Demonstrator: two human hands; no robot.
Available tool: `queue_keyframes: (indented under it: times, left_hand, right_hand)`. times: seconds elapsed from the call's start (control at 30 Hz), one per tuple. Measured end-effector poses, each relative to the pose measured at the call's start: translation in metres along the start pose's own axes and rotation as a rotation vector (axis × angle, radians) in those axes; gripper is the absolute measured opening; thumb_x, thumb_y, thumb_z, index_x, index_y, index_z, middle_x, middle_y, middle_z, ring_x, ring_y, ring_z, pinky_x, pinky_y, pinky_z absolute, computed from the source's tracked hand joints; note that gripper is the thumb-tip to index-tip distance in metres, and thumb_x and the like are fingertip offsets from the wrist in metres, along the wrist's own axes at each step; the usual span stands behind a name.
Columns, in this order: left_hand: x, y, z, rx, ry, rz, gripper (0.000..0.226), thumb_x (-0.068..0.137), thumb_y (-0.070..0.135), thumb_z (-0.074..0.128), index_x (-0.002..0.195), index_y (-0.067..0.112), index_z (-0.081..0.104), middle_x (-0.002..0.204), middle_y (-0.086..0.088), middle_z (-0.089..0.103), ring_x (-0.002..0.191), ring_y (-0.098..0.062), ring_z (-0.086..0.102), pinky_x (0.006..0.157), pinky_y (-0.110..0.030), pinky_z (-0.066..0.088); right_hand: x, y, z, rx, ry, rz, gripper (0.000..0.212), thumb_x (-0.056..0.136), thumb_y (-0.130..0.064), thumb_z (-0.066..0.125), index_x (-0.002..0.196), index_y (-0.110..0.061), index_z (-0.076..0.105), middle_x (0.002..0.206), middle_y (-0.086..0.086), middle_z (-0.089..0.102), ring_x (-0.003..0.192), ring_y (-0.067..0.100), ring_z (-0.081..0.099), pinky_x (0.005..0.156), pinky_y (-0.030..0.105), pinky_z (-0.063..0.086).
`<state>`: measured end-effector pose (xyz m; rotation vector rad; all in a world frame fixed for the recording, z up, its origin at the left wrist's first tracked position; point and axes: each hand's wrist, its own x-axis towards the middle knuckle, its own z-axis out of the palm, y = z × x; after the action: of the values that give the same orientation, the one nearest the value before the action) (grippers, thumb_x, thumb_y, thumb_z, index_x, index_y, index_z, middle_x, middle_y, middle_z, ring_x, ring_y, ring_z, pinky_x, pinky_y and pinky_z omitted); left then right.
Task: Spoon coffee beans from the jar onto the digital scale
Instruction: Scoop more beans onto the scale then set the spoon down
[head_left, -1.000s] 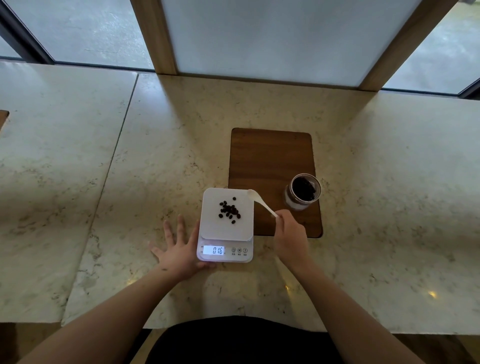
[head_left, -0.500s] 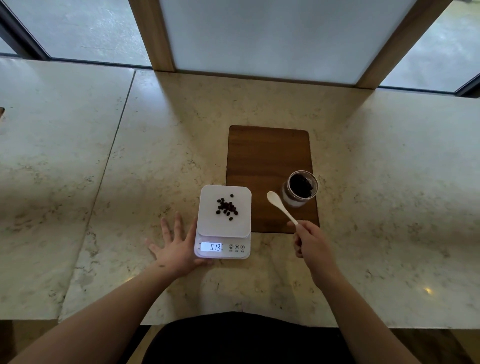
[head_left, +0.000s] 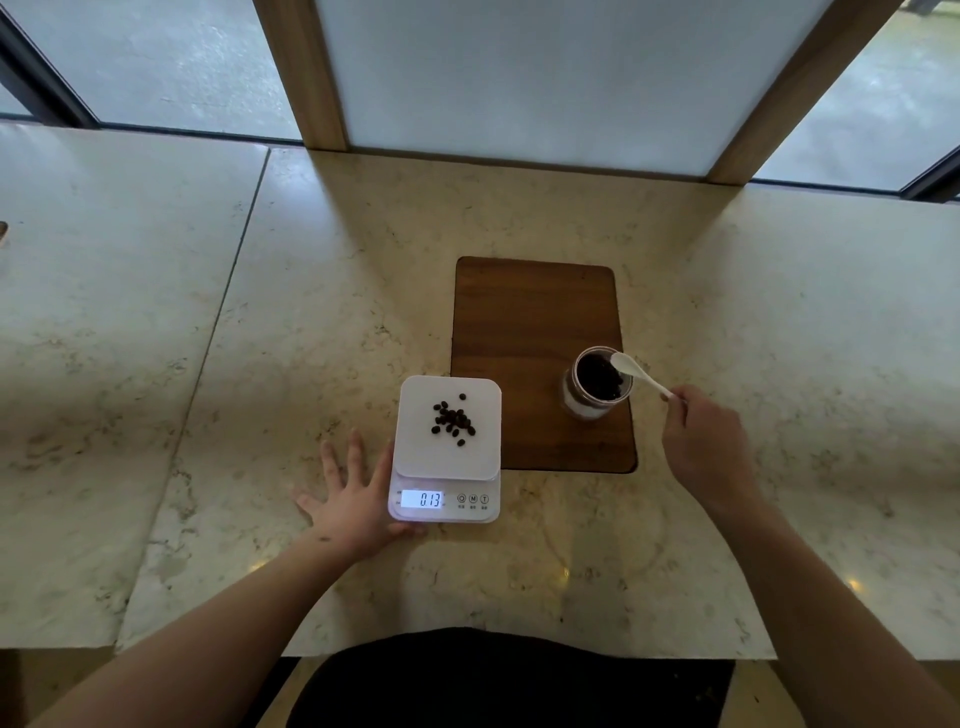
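Observation:
A white digital scale (head_left: 415, 457) sits near the table's front edge, its display reading 0.13. A small pile of coffee beans (head_left: 453, 420) lies on its platform. My left hand (head_left: 353, 499) rests flat on the table, fingers spread, touching the scale's left side. An open glass jar (head_left: 597, 384) of dark beans stands on a wooden board (head_left: 519, 332). My right hand (head_left: 701, 441) grips the handle of a white plastic spoon (head_left: 636, 373), whose bowl sits at the jar's right rim over the beans.
The marble table (head_left: 260, 312) has a seam running down its left part. A wall panel with wooden posts (head_left: 306, 78) rises at the far edge, with windows on both sides. My dark clothing shows at the bottom.
My right hand carried the empty spoon from above the scale rightward to the jar's mouth. The display dropped from 0.16 to 0.13. My left hand stayed put.

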<state>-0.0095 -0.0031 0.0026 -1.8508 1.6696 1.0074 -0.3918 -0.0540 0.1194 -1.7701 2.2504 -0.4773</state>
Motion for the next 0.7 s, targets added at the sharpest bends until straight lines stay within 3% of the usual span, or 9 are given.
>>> queue_keyframes:
  times: [0.1,0.3,0.6,0.7]
  left_hand:
    - [0.0,-0.002,0.001,-0.005,0.005,-0.005,0.138,0.047,0.111,0.038,0.138,0.052,-0.047,0.152,-0.004,-0.056,0.135,-0.04,-0.054,0.107,-0.089,-0.004]
    - [0.003,-0.002,0.001,0.008,0.003,-0.011,0.142,0.04,0.113,0.033,0.139,0.05,-0.048,0.152,-0.005,-0.056,0.134,-0.041,-0.055,0.107,-0.088,-0.006]
    - [0.002,-0.003,0.002,0.005,0.009,-0.014,0.139,0.046,0.112,0.038,0.136,0.052,-0.05,0.152,-0.004,-0.056,0.134,-0.04,-0.055,0.106,-0.088,-0.008]
    - [0.0,-0.001,0.0,0.009,0.001,-0.013,0.141,0.046,0.112,0.038,0.14,0.051,-0.046,0.153,-0.004,-0.055,0.135,-0.041,-0.054,0.107,-0.089,-0.006]
  right_hand:
    - [0.007,0.001,0.0,-0.14,-0.031,-0.068,0.026,0.102,-0.017,0.042,0.088,-0.007,0.062,0.055,0.002,0.052,0.044,0.02,0.048,0.041,0.029,0.032]
    - [0.017,-0.004,-0.001,-0.394,-0.11,-0.073,0.023,0.1,-0.014,0.042,0.085,-0.008,0.058,0.061,0.007,0.055,0.05,0.029,0.051,0.047,0.032,0.039]
    - [0.028,-0.014,0.01,-0.407,-0.169,-0.028,0.016,0.092,-0.01,0.047,0.078,-0.012,0.054,0.057,0.001,0.043,0.049,0.023,0.043,0.043,0.027,0.025]
    - [0.031,-0.014,0.017,-0.381,-0.226,0.012,0.018,0.091,-0.009,0.045,0.074,-0.015,0.05,0.062,0.002,0.046,0.056,0.025,0.049,0.046,0.029,0.031]
